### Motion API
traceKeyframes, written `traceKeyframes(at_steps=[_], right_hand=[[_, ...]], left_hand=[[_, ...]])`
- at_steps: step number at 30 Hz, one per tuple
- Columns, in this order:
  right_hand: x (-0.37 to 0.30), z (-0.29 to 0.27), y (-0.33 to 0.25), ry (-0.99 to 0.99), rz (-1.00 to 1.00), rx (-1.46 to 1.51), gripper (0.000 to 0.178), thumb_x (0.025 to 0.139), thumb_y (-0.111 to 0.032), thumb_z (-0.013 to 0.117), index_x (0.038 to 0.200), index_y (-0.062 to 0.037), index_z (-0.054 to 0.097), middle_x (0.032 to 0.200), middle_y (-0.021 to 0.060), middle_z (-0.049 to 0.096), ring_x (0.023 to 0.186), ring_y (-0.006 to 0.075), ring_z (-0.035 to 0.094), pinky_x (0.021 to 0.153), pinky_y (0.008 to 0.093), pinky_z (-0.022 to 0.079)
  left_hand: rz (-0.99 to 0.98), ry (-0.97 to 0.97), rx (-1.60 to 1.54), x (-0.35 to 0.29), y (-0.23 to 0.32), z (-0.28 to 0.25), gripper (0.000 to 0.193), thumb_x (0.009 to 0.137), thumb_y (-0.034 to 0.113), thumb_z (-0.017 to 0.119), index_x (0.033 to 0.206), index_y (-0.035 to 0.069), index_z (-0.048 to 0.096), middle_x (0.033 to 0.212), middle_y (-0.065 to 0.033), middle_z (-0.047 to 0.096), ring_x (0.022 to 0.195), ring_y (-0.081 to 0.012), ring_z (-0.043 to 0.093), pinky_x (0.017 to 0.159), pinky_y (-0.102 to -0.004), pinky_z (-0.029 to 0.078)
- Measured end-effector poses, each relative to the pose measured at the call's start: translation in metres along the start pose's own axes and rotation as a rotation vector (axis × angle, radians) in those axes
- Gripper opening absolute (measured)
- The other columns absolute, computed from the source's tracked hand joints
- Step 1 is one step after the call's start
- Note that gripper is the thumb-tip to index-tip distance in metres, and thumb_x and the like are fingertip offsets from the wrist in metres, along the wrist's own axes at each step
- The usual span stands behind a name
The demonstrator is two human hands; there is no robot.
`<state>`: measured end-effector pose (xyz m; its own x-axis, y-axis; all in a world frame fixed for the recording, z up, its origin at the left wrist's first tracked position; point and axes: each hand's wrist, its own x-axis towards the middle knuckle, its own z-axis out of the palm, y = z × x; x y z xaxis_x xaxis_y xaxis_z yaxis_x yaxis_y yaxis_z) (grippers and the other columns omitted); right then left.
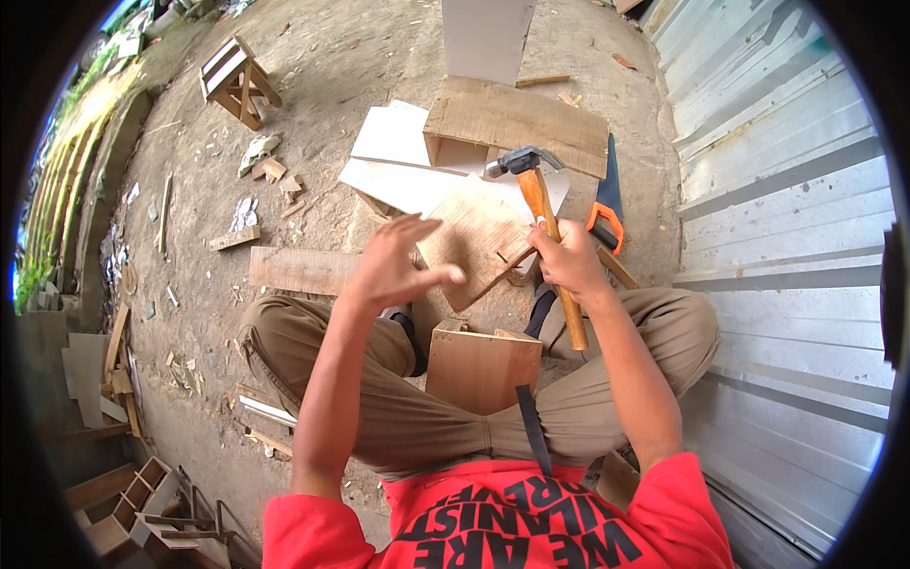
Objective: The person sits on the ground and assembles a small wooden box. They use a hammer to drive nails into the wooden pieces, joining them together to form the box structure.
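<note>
Rough ground [204, 327] is littered w/ scraps [272, 170]. Near a plywood board [474, 223], a hammer [540, 204] is held by R hand [572, 258], fingers clamped mid-handle; prob. head-heavy, stiff, not fragile, best gripped low on the wood. L hand [387, 264] is raised, apparently empty, fingers apart. Beyond, a saw [611, 194] and wooden box [521, 119] are seen; metal wall [787, 237] at R.

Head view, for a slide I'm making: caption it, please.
Right hand gripping a hammer, left hand open, with a handsaw and wooden box nearby.
</note>
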<state>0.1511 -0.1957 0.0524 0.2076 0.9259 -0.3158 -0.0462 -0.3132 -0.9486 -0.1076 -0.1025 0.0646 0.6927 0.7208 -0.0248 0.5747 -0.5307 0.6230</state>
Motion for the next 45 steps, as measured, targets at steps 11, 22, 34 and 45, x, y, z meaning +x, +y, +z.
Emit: traceKeyframes(at_steps=[11, 22, 34, 45], right_hand=[[-0.011, 0.009, -0.032, -0.044, -0.186, -0.201, 0.037, 0.092, -0.036, 0.069, 0.098, -0.0005, 0.066, 0.068, -0.0045, 0.052, 0.061, 0.0032, 0.043, 0.053, 0.0235, 0.036], [-0.026, 0.044, -0.034, -0.083, -0.318, -0.201, 0.039, 0.103, -0.039, 0.053, 0.108, -0.0005, 0.061, 0.068, -0.0028, 0.051, 0.053, 0.0028, 0.045, 0.048, 0.0217, 0.037], [-0.012, 0.054, -0.037, -0.458, 0.296, 0.052, 0.033, 0.093, -0.004, 0.052, 0.125, 0.0037, 0.05, 0.088, 0.0091, 0.063, 0.052, 0.0074, 0.046, 0.044, 0.0228, 0.042], [0.004, 0.03, -0.084, -0.816, 0.424, -0.091, 0.05, 0.102, -0.017, 0.05, 0.148, -0.001, 0.04, 0.1, 0.0154, 0.069, 0.047, 0.0057, 0.041, 0.038, 0.0203, 0.036]], left_hand=[[-0.57, -0.028, -1.16, 0.004, -0.045, 0.025, 0.046, 0.092, 0.032, 0.072, 0.121, -0.002, 0.061, 0.109, -0.0121, 0.069, 0.09, -0.0171, 0.069, 0.078, -0.0312, 0.056], [-0.607, 0.855, -1.234, -0.038, -0.092, 0.005, 0.049, 0.094, 0.033, 0.07, 0.126, -0.001, 0.057, 0.114, -0.0097, 0.065, 0.094, -0.0169, 0.064, 0.079, -0.0334, 0.053], [-0.574, 1.115, -1.336, -0.026, -0.1, 0.025, 0.044, 0.089, 0.014, 0.075, 0.124, -0.002, 0.056, 0.114, -0.011, 0.065, 0.104, -0.0206, 0.062, 0.086, -0.0355, 0.05], [-0.172, 0.872, -1.295, -0.019, -0.089, 0.023, 0.021, 0.09, 0.013, 0.073, 0.105, -0.001, 0.07, 0.097, -0.0002, 0.068, 0.088, -0.0094, 0.059, 0.08, -0.029, 0.045]])
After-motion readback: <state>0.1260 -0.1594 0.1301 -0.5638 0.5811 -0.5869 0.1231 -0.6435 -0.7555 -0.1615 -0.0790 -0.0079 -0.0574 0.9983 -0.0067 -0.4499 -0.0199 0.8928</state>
